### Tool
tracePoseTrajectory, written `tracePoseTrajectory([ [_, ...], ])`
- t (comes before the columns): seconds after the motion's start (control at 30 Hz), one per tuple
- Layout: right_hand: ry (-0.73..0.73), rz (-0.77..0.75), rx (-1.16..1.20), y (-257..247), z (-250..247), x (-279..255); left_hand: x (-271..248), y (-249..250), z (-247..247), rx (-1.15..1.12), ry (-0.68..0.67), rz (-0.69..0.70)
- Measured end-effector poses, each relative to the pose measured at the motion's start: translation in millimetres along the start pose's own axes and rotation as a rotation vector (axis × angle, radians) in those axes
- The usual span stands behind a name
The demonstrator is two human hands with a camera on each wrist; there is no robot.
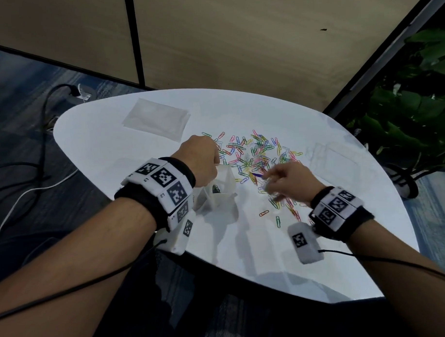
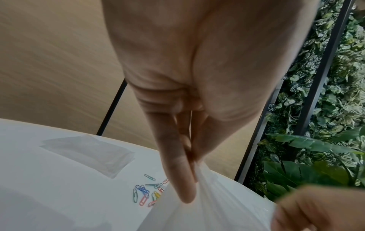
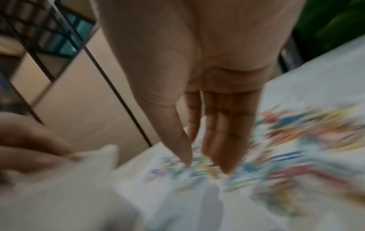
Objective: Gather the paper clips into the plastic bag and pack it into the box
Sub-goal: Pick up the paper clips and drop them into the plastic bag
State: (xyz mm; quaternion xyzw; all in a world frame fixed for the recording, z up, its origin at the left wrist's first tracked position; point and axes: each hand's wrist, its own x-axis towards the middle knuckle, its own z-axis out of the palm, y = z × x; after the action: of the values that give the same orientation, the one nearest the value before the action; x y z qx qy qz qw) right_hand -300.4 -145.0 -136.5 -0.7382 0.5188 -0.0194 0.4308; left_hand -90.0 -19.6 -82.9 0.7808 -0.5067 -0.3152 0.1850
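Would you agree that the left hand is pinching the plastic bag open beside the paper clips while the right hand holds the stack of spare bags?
Not quite. In the head view the right hand is over the paper clips, gathering them; the stack of spare bags lies untouched at the table's far side. The left hand does pinch the plastic bag open, as the left wrist view shows.

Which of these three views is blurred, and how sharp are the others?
Right wrist: heavy motion smear, the paper clips reduced to coloured streaks, the right hand soft. Left wrist: left hand and plastic bag fairly sharp. Head: mostly sharp, wide-angle bending of the table edge.
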Motion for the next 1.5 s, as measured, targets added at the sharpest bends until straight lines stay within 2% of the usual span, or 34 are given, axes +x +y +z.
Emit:
tracePoseTrajectory([
  [0.1,-0.092,0.344,-0.537,56.7,-21.9,0.0,-0.8,-1.5,-3.2,0.02,-0.004,-0.003],
  [0.13,-0.131,0.415,-0.626,73.0,-22.4,-2.7,-0.8,-1.7,-3.8,0.026,-0.006,-0.002],
  [0.2,-0.147,0.467,-0.573,95.4,-18.1,-6.6,-0.4,-1.6,-4.5,0.037,-0.01,-0.002],
  [0.27,-0.103,0.401,-0.475,101.1,-10.2,-8.2,0.4,-0.6,-4.0,0.043,-0.016,-0.002],
  [0.4,0.012,0.175,-0.47,94.5,10.5,2.3,0.7,0.3,-0.8,0.048,-0.033,-0.008],
  [0.57,0.213,0.057,-0.401,74.7,29.0,26.8,1.2,-2.3,-1.2,0.045,-0.033,-0.021],
  [0.73,0.234,-0.102,-0.674,67.4,35.8,42.1,2.6,-3.9,-2.0,0.053,-0.034,-0.013],
  [0.9,0.227,-0.115,-0.687,62.3,26.7,43.3,2.9,-3.5,-2.2,0.066,-0.039,-0.008],
  [1.0,0.252,-0.027,-0.532,65.5,9.5,43.7,2.7,-2.7,-2.2,0.069,-0.045,-0.005],
  [1.07,0.276,0.109,-0.313,71.8,-6.0,47.3,2.9,-2.3,-2.0,0.069,-0.044,-0.004],
  [1.17,0.312,0.304,0.257,70.5,-27.5,49.7,3.9,-2.2,-0.8,0.08,-0.046,-0.004],
  [1.23,0.296,0.309,0.689,55.8,-35.2,46.5,5.1,-1.4,0.7,0.095,-0.052,-0.002],
  [1.3,0.205,0.267,0.927,30.4,-36.1,36.4,5.9,0.1,1.8,0.105,-0.054,-0.001],
  [1.37,0.061,0.221,1.013,1.7,-28.4,22.7,6.2,0.4,2.4,0.101,-0.051,-0.002],
  [1.5,-0.171,0.129,0.976,-43.5,7.0,-3.7,7.3,0.6,5.2,0.062,-0.037,-0.002],
])
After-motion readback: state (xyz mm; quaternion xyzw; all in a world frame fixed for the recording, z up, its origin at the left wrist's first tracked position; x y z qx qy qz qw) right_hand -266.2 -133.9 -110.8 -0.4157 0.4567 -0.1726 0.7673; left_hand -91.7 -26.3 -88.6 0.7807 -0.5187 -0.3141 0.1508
